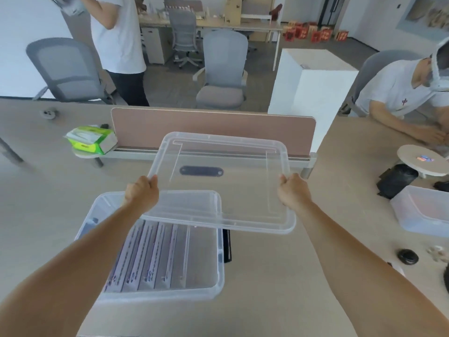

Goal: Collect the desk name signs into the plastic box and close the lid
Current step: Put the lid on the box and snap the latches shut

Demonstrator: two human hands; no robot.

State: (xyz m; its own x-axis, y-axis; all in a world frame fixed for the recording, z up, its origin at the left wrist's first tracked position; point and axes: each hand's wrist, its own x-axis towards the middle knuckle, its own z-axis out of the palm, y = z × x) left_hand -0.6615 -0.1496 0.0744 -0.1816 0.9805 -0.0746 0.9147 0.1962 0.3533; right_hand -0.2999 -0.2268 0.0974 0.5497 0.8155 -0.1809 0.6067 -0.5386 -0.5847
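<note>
A clear plastic box [220, 271] stands on the desk in front of me. Several desk name signs [155, 259] lie packed side by side in it. I hold the clear lid [223, 186] in the air, above and to the right of the box, so that it covers only the box's far end. My left hand [143, 193] grips the lid's left edge. My right hand [292, 190] grips its right edge.
A pink desk divider [213, 127] stands behind the lid. A green tissue pack [91, 139] sits at the left, a second clear box [422, 210] and black items at the right. One person sits at the right; another stands behind the desk.
</note>
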